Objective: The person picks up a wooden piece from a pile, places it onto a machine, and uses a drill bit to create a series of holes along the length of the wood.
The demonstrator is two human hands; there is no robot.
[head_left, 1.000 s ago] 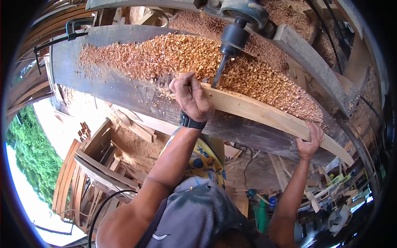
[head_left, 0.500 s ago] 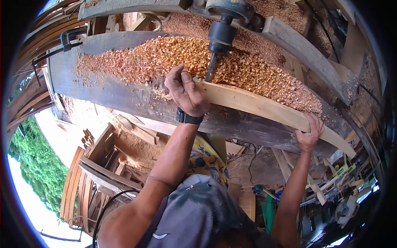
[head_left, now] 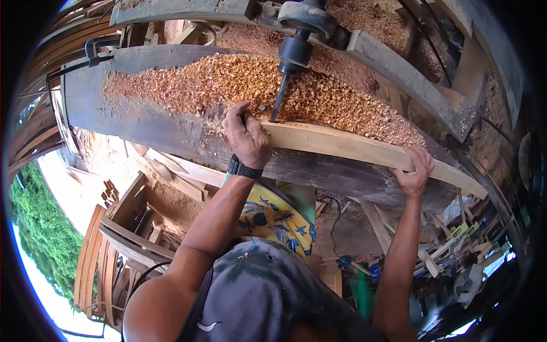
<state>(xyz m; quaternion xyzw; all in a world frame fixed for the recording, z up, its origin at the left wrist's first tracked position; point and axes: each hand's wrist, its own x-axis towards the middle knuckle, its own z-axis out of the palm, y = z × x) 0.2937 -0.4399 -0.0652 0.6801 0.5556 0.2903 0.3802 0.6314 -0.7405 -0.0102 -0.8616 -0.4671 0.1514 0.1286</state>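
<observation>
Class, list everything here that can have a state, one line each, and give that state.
curved wooden slat: lying on the machine table, held in two places.
drill bit: lowered, tip at the slat's end.
left hand: clamped on the slat's end, beside the bit.
right hand: gripping the slat's edge further along.
wood chips: heaped loose behind the slat.
wristwatch: strapped on the left wrist.

1. Your wooden strip [head_left: 342,145] was pale, long, narrow and gently curved.
2. It lay slanted along the dark machine table [head_left: 171,128], its left end at the tip of the drill bit [head_left: 276,105].
</observation>
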